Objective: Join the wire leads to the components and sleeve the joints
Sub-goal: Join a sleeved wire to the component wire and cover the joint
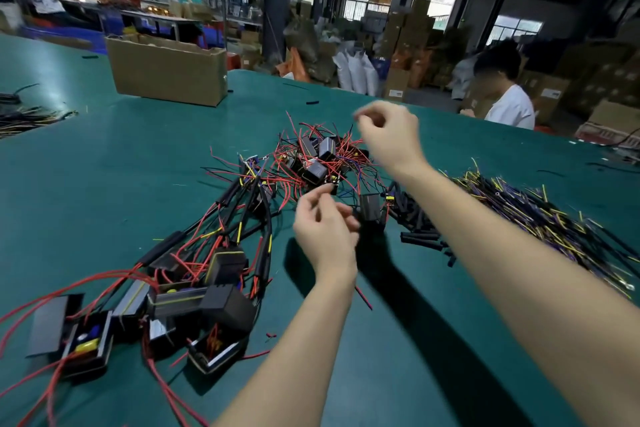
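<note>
Warehouse floor behind; green mat (104, 184) under my hands. Red-leaded component pile (313, 158) lies just beyond my left hand (325, 229), whose fingers curl in a pinch; what it pinches I cannot tell. Right hand (388, 132) hovers over the pile, fingers curled, blurred. Black sleeves (420, 222) lie right of the left hand, axes mixed.

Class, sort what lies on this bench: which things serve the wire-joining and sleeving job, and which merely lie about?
Job: red-leaded black components; black sleeve pieces; loose wire leads; finished assemblies; left hand; right hand.

Lying about: cardboard box; far wire bundle.
</note>
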